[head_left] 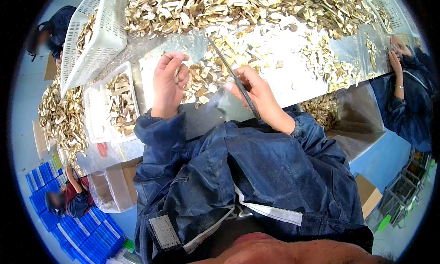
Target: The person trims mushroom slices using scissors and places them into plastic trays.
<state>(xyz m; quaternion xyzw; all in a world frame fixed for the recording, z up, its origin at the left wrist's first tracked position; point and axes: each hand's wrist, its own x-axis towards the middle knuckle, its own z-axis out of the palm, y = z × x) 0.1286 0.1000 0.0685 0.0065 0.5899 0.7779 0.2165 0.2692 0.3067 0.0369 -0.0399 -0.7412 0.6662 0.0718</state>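
Observation:
My right hand (259, 96) is closed round a long, thin, dark tool (224, 61) that looks like tweezers. The tool slants up and left, its tip over the table near the sliced dried mushrooms (238, 9). To its left, my left hand (169, 83) is raised with fingers curled inward. Something small and pale may be between its fingers; I cannot make out what. A small heap of mushroom slices (201, 80) lies on the metal table (199, 117) between both hands. Bright glare washes out part of the pile.
A white perforated basket (94, 48) with mushrooms stands at left, near a white tray (134, 92) of longer slices. Beneath the table's right edge is a lined box (360, 112) holding more mushrooms. Another person's hands (398, 55) are at the right; other people work at left.

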